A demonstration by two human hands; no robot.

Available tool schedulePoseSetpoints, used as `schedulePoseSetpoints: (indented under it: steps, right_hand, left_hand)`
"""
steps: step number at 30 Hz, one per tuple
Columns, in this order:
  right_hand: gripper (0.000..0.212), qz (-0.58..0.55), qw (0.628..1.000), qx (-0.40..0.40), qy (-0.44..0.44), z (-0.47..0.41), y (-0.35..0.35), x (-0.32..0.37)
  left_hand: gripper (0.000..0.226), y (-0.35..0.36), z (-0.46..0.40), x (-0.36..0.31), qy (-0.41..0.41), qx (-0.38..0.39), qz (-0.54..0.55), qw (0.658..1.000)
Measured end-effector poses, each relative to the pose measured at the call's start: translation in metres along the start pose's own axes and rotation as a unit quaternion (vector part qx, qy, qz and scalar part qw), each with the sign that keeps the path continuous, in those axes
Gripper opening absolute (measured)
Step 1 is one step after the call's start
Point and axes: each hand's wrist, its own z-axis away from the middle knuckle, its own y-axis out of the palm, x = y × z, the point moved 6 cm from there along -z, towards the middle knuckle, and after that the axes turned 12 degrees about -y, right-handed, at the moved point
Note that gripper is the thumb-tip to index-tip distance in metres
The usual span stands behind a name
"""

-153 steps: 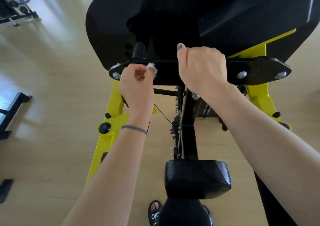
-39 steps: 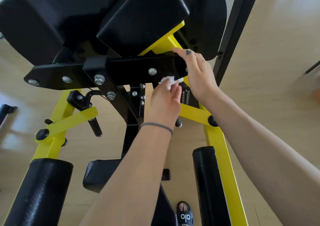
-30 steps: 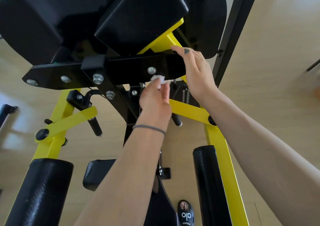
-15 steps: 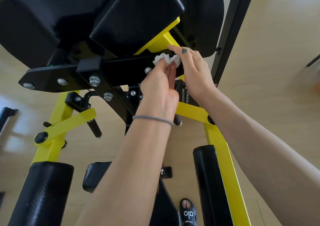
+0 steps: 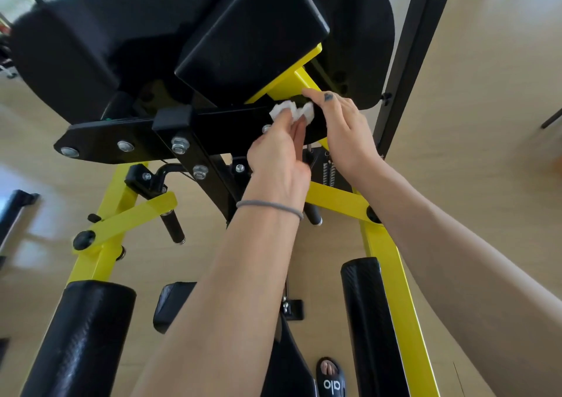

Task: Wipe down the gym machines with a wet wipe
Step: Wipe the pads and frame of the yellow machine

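Wet wipe (image 5: 292, 111), crumpled white, is pinched in the left hand's (image 5: 278, 159) fingertips against the machine's black crossbar (image 5: 213, 126). Right hand (image 5: 346, 129) rests beside it, fingers fairly straight on the bar's end, below a black pad (image 5: 252, 38).

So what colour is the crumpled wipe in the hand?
White: the crumpled wet wipe shows best in the head view, against the black metal bar.
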Motion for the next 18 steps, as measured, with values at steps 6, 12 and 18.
schedulePoseSetpoints:
  steps: [6,12,18]
  right_hand:
    - [0.046,0.003,1.000,0.002,0.003,0.001,-0.001,0.004]
    - [0.046,0.010,1.000,-0.007,0.014,0.002,0.000,0.004]
    - [0.047,0.020,0.999,-0.013,0.023,0.004,0.001,0.010]
  left_hand:
    - [0.028,-0.018,-0.002,0.006,-0.024,-0.014,-0.008,1.000]
    - [0.029,0.005,0.019,-0.016,0.054,-0.003,-0.019,0.998]
    - [0.036,-0.003,0.017,-0.017,0.061,-0.030,-0.020,0.998]
